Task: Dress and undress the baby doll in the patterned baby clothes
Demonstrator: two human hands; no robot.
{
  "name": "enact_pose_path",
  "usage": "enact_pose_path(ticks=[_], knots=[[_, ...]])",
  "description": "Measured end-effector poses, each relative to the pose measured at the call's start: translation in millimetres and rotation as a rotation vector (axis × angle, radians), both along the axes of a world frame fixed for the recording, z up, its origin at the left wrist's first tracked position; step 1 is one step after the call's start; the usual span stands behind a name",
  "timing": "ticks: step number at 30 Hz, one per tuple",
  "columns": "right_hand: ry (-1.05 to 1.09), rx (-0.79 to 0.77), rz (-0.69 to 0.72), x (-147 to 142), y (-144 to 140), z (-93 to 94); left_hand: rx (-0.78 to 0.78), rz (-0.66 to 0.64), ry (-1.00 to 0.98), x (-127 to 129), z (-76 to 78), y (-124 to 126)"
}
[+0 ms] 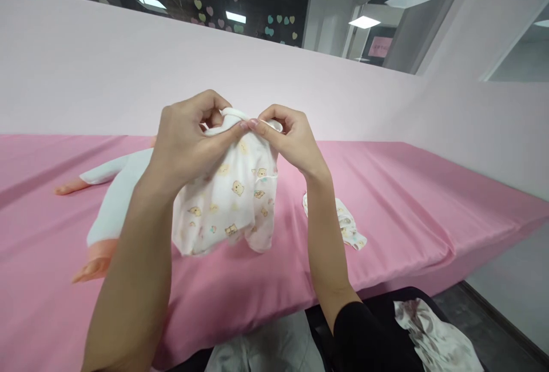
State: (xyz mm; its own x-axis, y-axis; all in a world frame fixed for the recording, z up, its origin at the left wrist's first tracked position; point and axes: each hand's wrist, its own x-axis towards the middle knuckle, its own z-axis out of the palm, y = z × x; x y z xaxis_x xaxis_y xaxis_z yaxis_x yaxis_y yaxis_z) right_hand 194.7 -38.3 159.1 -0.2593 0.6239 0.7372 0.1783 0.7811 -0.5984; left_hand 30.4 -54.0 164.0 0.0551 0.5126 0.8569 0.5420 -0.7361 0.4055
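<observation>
A white baby garment [231,200] with a small bear print hangs above the pink-covered table, held up by its white-edged opening. My left hand [193,131] pinches the left part of that edge, thumb in front and fingers behind. On the right part, my right hand [291,134] pinches it the same way. The two thumb tips nearly meet at the middle. Behind my left forearm lies a baby doll [118,189] in a pale suit, its head hidden. Another bear-print garment [349,226] rests on the table, partly covered by my right forearm.
Pink cloth [394,189] covers the table, whose front edge runs close to me. A white wall [257,80] with windows above stands behind it. Crumpled white fabric [437,335] lies on something black at the lower right.
</observation>
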Motion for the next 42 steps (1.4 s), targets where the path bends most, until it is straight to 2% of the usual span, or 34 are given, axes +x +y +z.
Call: enact_pose_path(ticks=[3, 7, 10, 13, 16, 20, 23, 27, 30, 32, 34, 36, 38, 40, 42], knots=[[-0.017, 0.026, -0.030, 0.6, 2.7, -1.4, -0.001, 0.032, 0.107, -5.2, 1.5, -2.8], [-0.099, 0.077, -0.071, -1.8, 3.2, -2.3, 0.048, 0.006, 0.198, -11.0, 2.5, -5.7], [-0.158, 0.196, -0.107, -7.9, -6.0, 0.2, 0.148, 0.020, 0.158, -10.3, 2.9, -6.6], [-0.130, 0.313, -0.042, -16.3, -19.9, 3.1, 0.176, -0.022, 0.019, -6.3, 3.6, -10.7], [-0.090, 0.263, 0.074, -22.6, -27.1, 2.8, 0.126, -0.031, -0.055, -3.1, 5.3, -19.0], [-0.146, 0.134, 0.130, -23.7, -20.4, -0.9, 0.093, 0.046, -0.027, -3.0, 8.0, -26.1], [-0.173, 0.081, 0.141, -22.1, -13.5, -1.7, 0.070, 0.057, 0.039, -6.4, 8.7, -24.5], [-0.078, 0.089, 0.170, -17.8, -9.4, 0.6, 0.088, 0.150, 0.120, -16.1, 8.6, -22.4], [-0.008, 0.094, 0.180, -10.6, -3.5, 0.9, -0.059, 0.150, 0.250, -26.7, 9.1, -24.1], [0.018, 0.091, 0.101, -5.0, 4.7, -1.1, -0.183, 0.196, 0.307, -33.7, 9.7, -24.6], [0.023, 0.100, -0.046, -1.6, 15.3, -4.8, -0.275, 0.309, 0.329, -38.8, 10.0, -23.3], [0.002, 0.147, -0.246, -3.5, 24.4, -9.1, -0.306, 0.412, 0.327, -40.3, 9.5, -20.6], [-0.049, 0.256, -0.436, -12.2, 27.3, -12.7, -0.252, 0.457, 0.260, -37.7, 8.4, -17.0], [-0.092, 0.340, -0.502, -27.2, 21.3, -14.9, -0.189, 0.427, 0.124, -32.5, 7.1, -13.4], [-0.099, 0.299, -0.405, -44.0, 7.9, -15.1, -0.257, 0.290, -0.011, -27.2, 6.6, -10.3]])
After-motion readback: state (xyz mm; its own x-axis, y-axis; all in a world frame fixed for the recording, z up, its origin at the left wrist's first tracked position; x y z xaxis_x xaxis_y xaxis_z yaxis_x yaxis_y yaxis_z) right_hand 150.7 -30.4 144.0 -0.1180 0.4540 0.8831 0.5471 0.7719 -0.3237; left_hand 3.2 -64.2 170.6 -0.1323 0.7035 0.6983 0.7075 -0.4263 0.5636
